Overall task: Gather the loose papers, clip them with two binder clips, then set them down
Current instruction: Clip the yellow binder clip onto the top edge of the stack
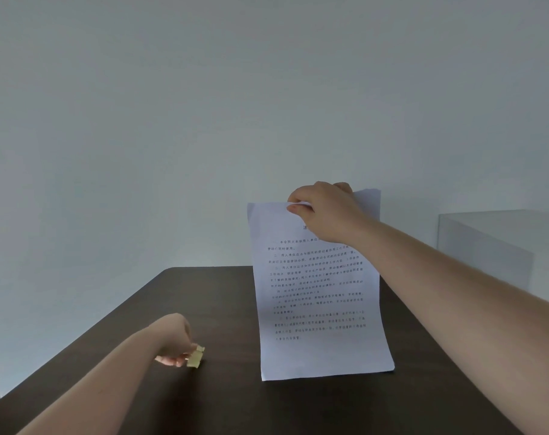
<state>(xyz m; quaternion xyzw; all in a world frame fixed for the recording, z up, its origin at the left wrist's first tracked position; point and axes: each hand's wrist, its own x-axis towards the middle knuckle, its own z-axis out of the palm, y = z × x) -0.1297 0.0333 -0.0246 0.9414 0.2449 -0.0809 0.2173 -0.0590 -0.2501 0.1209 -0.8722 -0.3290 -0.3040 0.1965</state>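
The right hand (324,211) pinches the top of the papers (321,293), which stand on end on the table (223,309), while left of the papers the left hand (174,343) grips a yellow clip (196,357), so no clip is on yet.

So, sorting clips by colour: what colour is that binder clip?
Pale yellow binder clip, at the left hand; head view.

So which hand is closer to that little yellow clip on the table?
Left. The left hand has its fingers on the yellow binder clip; the right hand is up and away, pinching the top edge of the papers.
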